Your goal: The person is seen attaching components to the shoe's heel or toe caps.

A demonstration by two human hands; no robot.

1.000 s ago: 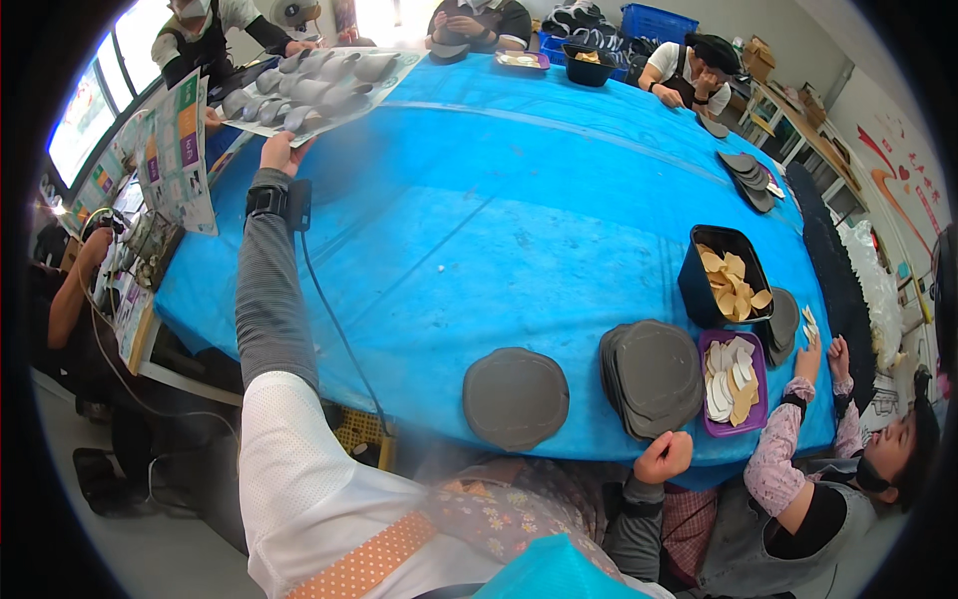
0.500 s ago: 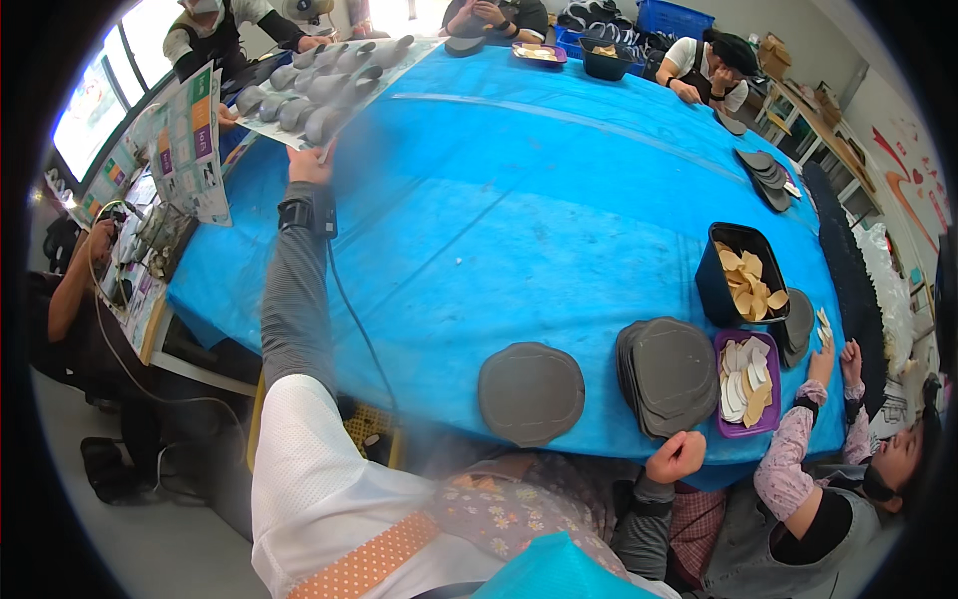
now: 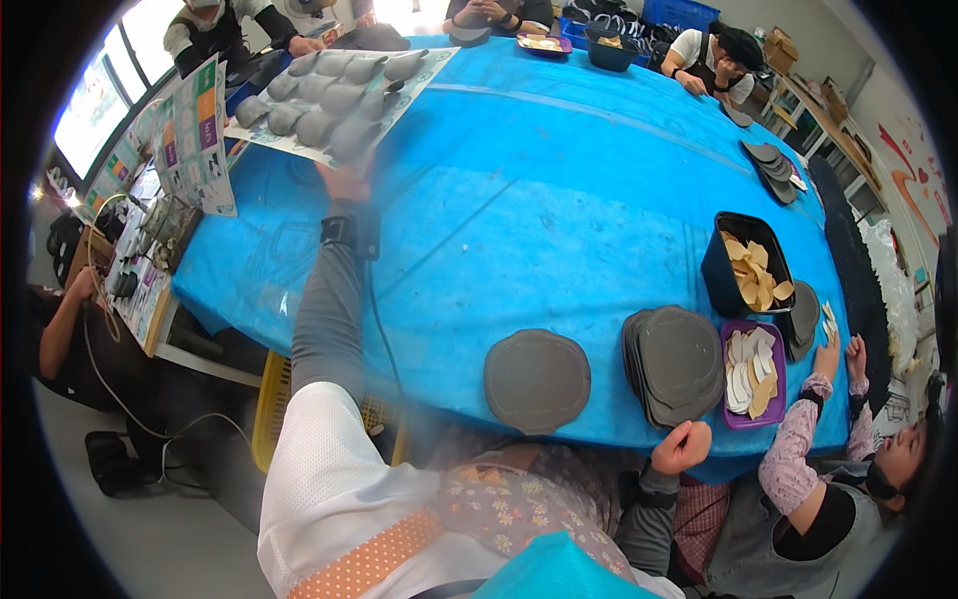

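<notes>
Stack (image 3: 682, 354) between disc (image 3: 537, 381) and tray (image 3: 750, 422)

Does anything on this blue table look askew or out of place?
Yes, slightly: the stack of dark grey pieces near the right hand has layers jutting out unevenly at its left side, rather than lining up.

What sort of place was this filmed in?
Probably a small workshop for hand piecework: several people are gathered around a large blue-covered table, which holds a stack of flat dark grey pieces beside a purple tray of small pale pieces.
</notes>
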